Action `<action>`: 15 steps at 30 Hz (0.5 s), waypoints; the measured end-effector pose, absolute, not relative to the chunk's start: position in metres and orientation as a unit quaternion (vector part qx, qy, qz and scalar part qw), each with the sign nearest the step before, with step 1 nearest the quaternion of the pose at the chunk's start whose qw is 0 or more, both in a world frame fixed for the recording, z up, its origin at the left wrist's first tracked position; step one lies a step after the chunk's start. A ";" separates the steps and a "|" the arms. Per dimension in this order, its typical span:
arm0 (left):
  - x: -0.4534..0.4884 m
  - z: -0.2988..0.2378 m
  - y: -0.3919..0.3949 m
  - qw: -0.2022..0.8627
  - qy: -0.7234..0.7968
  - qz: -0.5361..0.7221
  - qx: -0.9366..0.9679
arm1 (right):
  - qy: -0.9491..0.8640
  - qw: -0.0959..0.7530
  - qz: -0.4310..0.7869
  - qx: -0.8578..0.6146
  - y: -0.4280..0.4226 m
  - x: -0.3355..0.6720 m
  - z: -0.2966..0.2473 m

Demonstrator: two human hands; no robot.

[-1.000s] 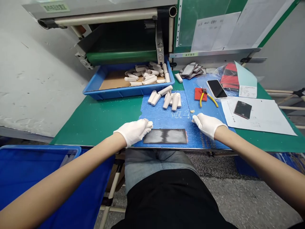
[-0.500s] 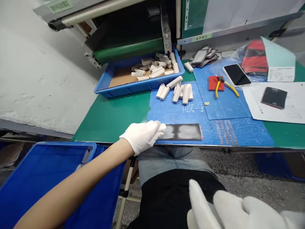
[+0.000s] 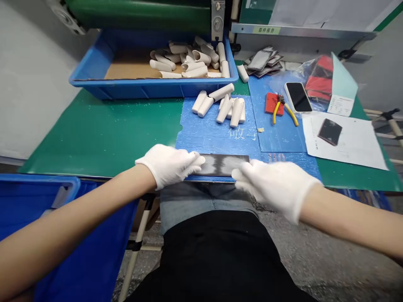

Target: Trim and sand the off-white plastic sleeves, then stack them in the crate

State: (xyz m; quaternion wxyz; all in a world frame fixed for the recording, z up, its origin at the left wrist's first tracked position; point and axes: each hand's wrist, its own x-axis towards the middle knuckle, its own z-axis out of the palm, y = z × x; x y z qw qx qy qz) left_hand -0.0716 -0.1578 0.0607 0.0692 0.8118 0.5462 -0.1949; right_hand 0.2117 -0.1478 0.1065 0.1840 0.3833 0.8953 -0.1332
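Note:
A dark flat strip (image 3: 220,165), black with two whitish worn patches, lies along the front edge of the bench. It looks like sandpaper. My left hand (image 3: 171,165), in a white glove, is at the strip's left end with fingers pressed together; whatever is in them blends with the glove. At the right end is my right hand (image 3: 273,182), gloved too, fingers drawn together and slightly blurred; I cannot see what it holds. Beyond the strip, a small pile of white plastic sleeves (image 3: 224,108) lies on the blue sheet (image 3: 201,136).
A blue tray (image 3: 135,89) holds more white sleeves under a green roller (image 3: 141,14). To the right lie yellow-handled pliers (image 3: 292,115), a red block (image 3: 273,103), a phone (image 3: 298,97), paper (image 3: 355,138) and dark pads (image 3: 264,61). A blue bin (image 3: 34,184) stands lower left.
My right hand has come up from the lower right to the strip's right end. My left hand stays at the left end. The view has shifted closer to the bench.

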 end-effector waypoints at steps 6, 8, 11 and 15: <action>-0.065 0.066 -0.144 0.059 0.517 -0.197 0.831 | 0.909 0.178 -0.055 0.372 -0.104 0.196 0.079; -0.060 0.066 -0.141 0.059 0.508 -0.198 0.836 | 0.919 0.143 -0.037 0.366 -0.105 0.191 0.074; -0.056 0.062 -0.135 0.069 0.503 -0.199 0.838 | 0.909 0.166 -0.057 0.378 -0.102 0.190 0.064; -0.056 0.075 -0.137 0.061 0.521 -0.194 0.829 | 0.907 0.149 -0.054 0.391 -0.103 0.206 0.075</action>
